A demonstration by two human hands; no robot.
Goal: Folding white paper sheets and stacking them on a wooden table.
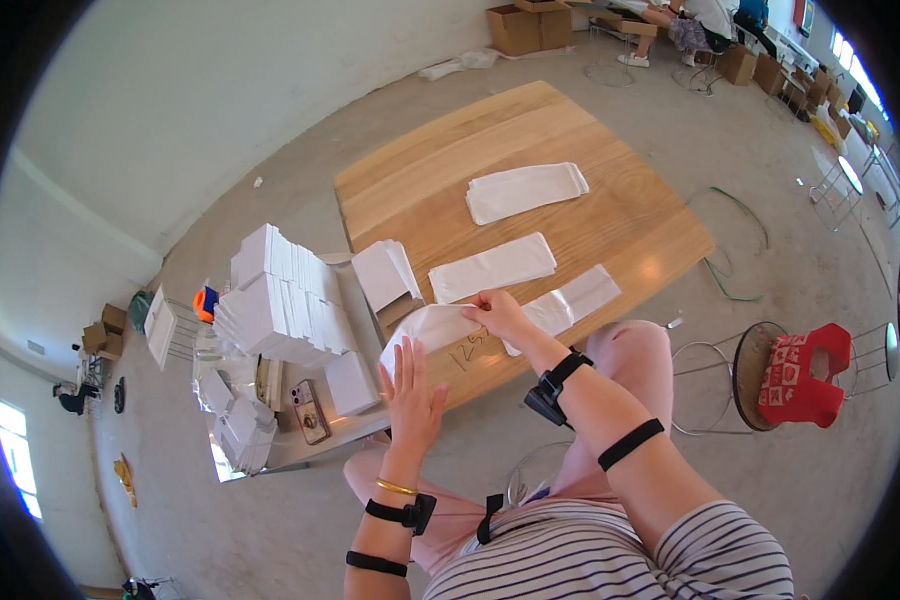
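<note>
My right hand (497, 314) pinches the edge of a thin, flat white pouch (432, 328) at the near left of the wooden table. My left hand (410, 398) lies against the pouch's left end, its fingers stretched out. Close beyond is a pile of similar white pouches (492, 268). Farther back lies another pile of white pouches (527, 192). To the right, partly behind my right wrist, more white pouches (580, 300) lie flat. Just left of the held pouch are flat white cartons (386, 272), above a brown cardboard piece (398, 308).
The wooden table (530, 125) bears dark marks near its front edge. Left of it, a metal-topped table holds tall stacks of white cartons (285, 300) and a phone (310, 411). A red bag (806, 376) sits on a stool at right. Another person (705, 25) sits at the back right.
</note>
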